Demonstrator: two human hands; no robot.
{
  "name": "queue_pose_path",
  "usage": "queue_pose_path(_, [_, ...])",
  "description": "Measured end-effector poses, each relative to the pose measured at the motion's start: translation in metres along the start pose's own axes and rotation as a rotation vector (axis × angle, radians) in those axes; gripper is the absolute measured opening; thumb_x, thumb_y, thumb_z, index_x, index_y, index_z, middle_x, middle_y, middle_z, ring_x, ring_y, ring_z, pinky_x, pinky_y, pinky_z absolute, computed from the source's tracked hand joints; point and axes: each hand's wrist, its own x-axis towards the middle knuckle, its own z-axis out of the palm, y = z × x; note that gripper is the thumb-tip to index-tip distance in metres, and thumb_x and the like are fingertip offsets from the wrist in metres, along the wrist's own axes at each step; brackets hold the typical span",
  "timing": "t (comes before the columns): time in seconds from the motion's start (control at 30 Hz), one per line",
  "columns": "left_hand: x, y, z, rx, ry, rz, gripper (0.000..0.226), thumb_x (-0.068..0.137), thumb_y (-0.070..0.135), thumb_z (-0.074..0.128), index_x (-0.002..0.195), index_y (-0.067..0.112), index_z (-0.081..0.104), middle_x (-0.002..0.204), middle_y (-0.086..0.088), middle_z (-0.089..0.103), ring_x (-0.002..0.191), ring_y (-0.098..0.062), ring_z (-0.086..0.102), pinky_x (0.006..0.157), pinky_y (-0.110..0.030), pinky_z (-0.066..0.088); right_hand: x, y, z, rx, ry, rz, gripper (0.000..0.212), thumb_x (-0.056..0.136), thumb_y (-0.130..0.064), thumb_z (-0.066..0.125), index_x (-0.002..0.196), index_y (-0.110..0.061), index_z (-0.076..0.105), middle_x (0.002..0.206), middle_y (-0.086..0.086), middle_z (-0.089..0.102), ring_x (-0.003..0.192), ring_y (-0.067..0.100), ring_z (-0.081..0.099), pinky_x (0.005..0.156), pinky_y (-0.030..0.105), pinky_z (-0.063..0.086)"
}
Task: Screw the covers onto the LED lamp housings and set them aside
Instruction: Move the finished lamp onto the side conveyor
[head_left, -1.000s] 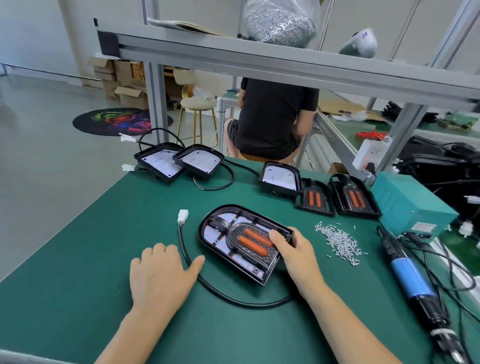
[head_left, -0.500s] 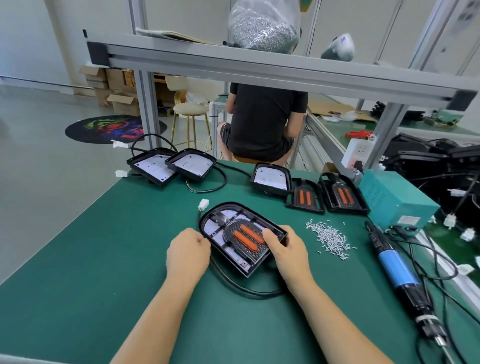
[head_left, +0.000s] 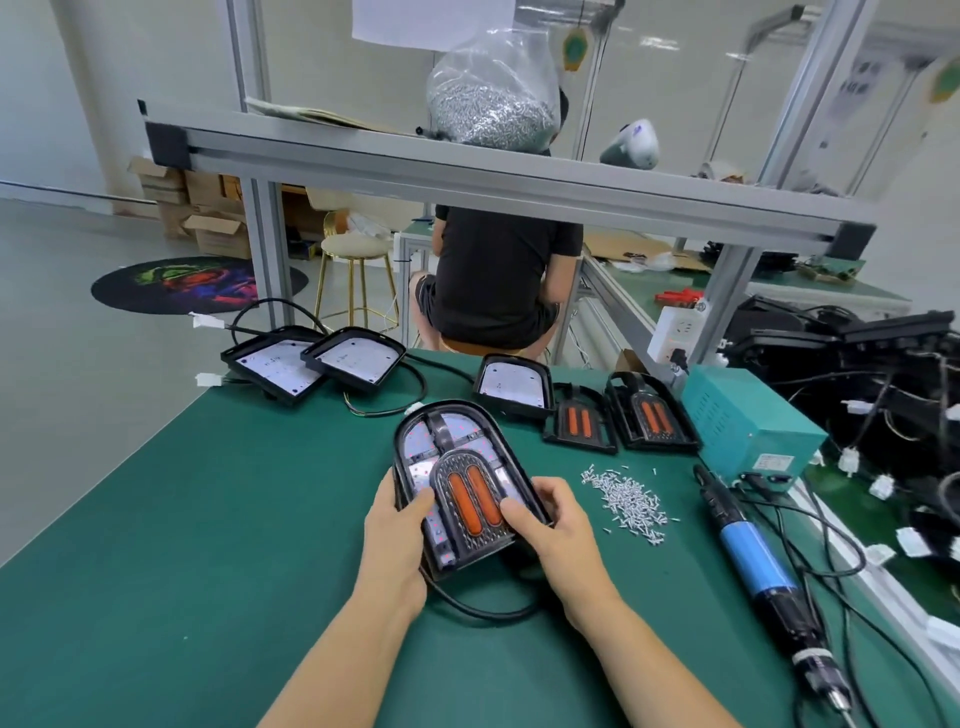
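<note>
A workshop with a pale grey floor and white walls surrounds a green tabletop (head_left: 218, 545), which is spanned by an aluminium frame shelf (head_left: 467, 166) carrying a clear bag of screws (head_left: 493, 98). Beyond the frame a person in a black shirt (head_left: 498, 275) sits with their back turned, near a gold-legged stool (head_left: 356, 275), cardboard boxes (head_left: 197, 208) and a round colourful floor mat (head_left: 197, 286). Near the middle of the tabletop, the left hand (head_left: 397, 535) and the right hand (head_left: 553, 530) hold an LED lamp housing (head_left: 457, 467) by its sides, each grip clamped with the thumb on the cover and fingers curled around the edge; its rounded end points away from the person, and its black cable (head_left: 483, 608) loops below. Along the far edge lie three open housings (head_left: 353, 358) and two loose covers with orange strips (head_left: 613, 421). A scatter of small screws (head_left: 628, 499) lies just right of the held housing, with a blue electric screwdriver (head_left: 753, 561) and a teal power box (head_left: 748, 421) further right.
</note>
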Motion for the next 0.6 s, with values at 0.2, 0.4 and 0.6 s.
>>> queue_pose_path(0.2, [0.007,0.009,0.008,0.087,-0.219,0.106,0.036,0.098,0.003,0.042,0.125,0.021,0.058,0.117,-0.003,0.069,0.103,-0.02,0.067,0.083,-0.037,0.056,-0.008,-0.008,-0.011,0.268,-0.109,0.111,0.045,0.09,-0.015,0.066,0.13,-0.027,0.049,0.118,-0.007,0.07,0.104,0.012,0.067,0.087,0.031,0.054])
queue_pose_path(0.4, [0.006,0.025,0.04,0.276,-0.443,0.236,0.045,0.098,0.002,0.043,0.129,0.032,0.055,0.122,0.009,0.065,0.113,-0.01,0.062,0.091,-0.028,0.052,-0.018,-0.036,-0.033,0.216,-0.092,-0.068,0.042,0.098,-0.018,0.055,0.139,-0.029,0.048,0.127,-0.009,0.065,0.116,0.01,0.062,0.093,0.027,0.052])
queue_pose_path(0.6, [-0.005,0.034,0.091,0.318,-0.634,0.258,0.046,0.097,0.005,0.045,0.125,0.04,0.056,0.125,0.013,0.063,0.118,-0.009,0.058,0.104,-0.039,0.041,-0.033,-0.055,-0.063,0.163,0.074,-0.205,0.049,0.096,-0.029,0.057,0.142,-0.035,0.041,0.132,-0.013,0.061,0.122,0.008,0.057,0.103,0.03,0.047])
